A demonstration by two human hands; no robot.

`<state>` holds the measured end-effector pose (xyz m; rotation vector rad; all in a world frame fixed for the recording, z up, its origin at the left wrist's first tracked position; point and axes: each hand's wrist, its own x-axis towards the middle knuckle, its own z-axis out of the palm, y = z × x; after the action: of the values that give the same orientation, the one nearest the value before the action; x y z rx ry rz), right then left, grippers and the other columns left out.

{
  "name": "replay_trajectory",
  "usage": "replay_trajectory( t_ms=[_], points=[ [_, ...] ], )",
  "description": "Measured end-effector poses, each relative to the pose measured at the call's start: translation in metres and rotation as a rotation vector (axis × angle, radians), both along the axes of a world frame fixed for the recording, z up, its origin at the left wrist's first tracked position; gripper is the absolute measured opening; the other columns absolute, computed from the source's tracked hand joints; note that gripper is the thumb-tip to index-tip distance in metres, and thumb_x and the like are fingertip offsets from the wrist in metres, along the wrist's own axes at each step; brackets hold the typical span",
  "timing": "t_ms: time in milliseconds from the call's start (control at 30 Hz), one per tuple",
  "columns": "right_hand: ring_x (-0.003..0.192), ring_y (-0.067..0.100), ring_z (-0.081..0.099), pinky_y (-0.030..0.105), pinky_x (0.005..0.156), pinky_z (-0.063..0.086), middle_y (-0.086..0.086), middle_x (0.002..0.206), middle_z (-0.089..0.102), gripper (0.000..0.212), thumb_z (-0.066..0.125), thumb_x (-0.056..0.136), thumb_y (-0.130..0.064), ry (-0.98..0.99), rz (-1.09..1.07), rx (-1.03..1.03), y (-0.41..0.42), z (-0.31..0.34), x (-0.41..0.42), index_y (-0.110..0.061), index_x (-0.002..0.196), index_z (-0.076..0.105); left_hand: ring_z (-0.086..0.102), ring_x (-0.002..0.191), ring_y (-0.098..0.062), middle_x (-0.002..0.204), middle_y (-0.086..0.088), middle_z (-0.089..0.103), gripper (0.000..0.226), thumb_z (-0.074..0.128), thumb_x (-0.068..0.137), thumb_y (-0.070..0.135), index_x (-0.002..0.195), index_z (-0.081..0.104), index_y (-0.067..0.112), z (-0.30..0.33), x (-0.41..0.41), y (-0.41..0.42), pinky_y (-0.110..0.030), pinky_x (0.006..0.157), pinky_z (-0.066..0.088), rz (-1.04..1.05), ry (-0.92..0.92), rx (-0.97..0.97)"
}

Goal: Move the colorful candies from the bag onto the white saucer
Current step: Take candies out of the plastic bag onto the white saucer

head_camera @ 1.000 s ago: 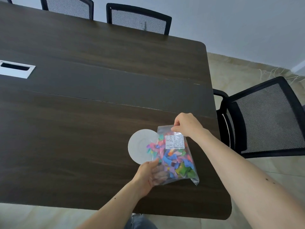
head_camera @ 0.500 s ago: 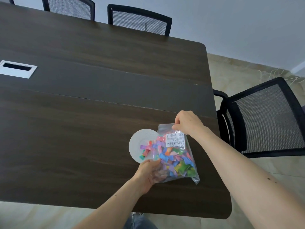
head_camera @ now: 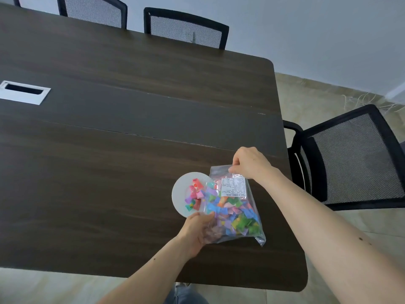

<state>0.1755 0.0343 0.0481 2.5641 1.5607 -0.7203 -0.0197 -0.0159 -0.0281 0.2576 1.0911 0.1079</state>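
A clear plastic bag [head_camera: 237, 212] full of colorful wrapped candies, with a white label, is tipped with its mouth toward the white saucer [head_camera: 180, 191] on the dark table. Several candies [head_camera: 195, 194] lie piled on the saucer's right half, spilling from the bag's opening. My right hand [head_camera: 249, 163] pinches the bag's far upper corner. My left hand [head_camera: 199, 229] grips the bag's near lower-left edge beside the saucer. The saucer's right rim is hidden under the bag.
The dark wood table [head_camera: 109, 150] stretches away to the left and far side, with a silver cable slot [head_camera: 23, 92] at far left. A black mesh chair [head_camera: 350, 159] stands close at the right edge; two more chairs [head_camera: 186, 29] sit at the far side.
More candies have slid out of the bag onto the saucer, and the pile reaches further left. Both hands keep their grip with the bag tipped a bit more.
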Motion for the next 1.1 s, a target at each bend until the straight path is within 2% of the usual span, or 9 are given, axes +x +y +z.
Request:
replay_trajectory(
  t_ms=[100, 367, 467, 600, 900, 1100],
  points=[
    [0.078, 0.021, 0.069, 0.031, 0.070, 0.055, 0.004, 0.076, 0.062, 0.018, 0.069, 0.088, -0.023, 0.001, 0.004, 0.008, 0.001, 0.002, -0.001, -0.007, 0.090, 0.074, 0.071, 0.107, -0.035, 0.123, -0.016, 0.070, 0.026, 0.060, 0.095, 0.011, 0.121, 0.054, 0.008, -0.002, -0.001, 0.000, -0.044, 0.074, 0.061, -0.009, -0.013, 0.009],
    [0.079, 0.023, 0.070, 0.032, 0.072, 0.056, 0.008, 0.078, 0.065, 0.019, 0.070, 0.087, -0.025, -0.019, 0.005, 0.003, 0.002, 0.005, -0.003, -0.006, 0.091, 0.073, 0.071, 0.107, -0.035, 0.126, -0.018, 0.068, 0.038, 0.066, 0.092, 0.012, 0.127, 0.053, 0.007, -0.007, -0.002, -0.002, -0.041, 0.067, 0.062, -0.030, -0.005, 0.002],
    [0.079, 0.024, 0.070, 0.034, 0.073, 0.058, 0.011, 0.085, 0.071, 0.020, 0.071, 0.086, -0.025, -0.036, 0.005, -0.007, 0.002, 0.006, -0.003, -0.007, 0.093, 0.073, 0.073, 0.098, -0.032, 0.123, -0.018, 0.070, 0.031, 0.066, 0.092, 0.011, 0.120, 0.054, 0.007, -0.007, -0.001, -0.003, -0.040, 0.065, 0.061, -0.046, -0.009, 0.008],
    [0.076, 0.024, 0.070, 0.032, 0.068, 0.056, 0.008, 0.078, 0.066, 0.018, 0.071, 0.086, -0.024, -0.061, -0.007, -0.010, 0.000, 0.007, -0.001, -0.007, 0.090, 0.072, 0.075, 0.086, -0.029, 0.116, -0.017, 0.072, 0.031, 0.066, 0.091, 0.011, 0.120, 0.054, 0.006, -0.006, 0.001, -0.003, -0.038, 0.062, 0.061, -0.063, -0.012, 0.011],
    [0.076, 0.026, 0.070, 0.034, 0.069, 0.057, 0.011, 0.084, 0.072, 0.019, 0.073, 0.084, -0.025, -0.060, -0.019, -0.026, -0.001, 0.009, 0.001, -0.006, 0.089, 0.073, 0.074, 0.102, -0.033, 0.120, -0.018, 0.072, 0.036, 0.066, 0.092, 0.009, 0.125, 0.053, 0.005, 0.000, 0.000, -0.005, -0.043, 0.073, 0.062, -0.096, -0.022, 0.026],
    [0.073, 0.022, 0.069, 0.027, 0.060, 0.049, 0.010, 0.084, 0.071, 0.019, 0.072, 0.085, -0.026, -0.065, -0.032, -0.033, -0.004, 0.012, 0.003, -0.007, 0.090, 0.071, 0.076, 0.094, -0.030, 0.116, -0.018, 0.073, 0.029, 0.066, 0.092, 0.009, 0.118, 0.054, 0.006, 0.006, 0.001, -0.005, -0.040, 0.068, 0.062, -0.107, -0.030, 0.026]
  ],
)
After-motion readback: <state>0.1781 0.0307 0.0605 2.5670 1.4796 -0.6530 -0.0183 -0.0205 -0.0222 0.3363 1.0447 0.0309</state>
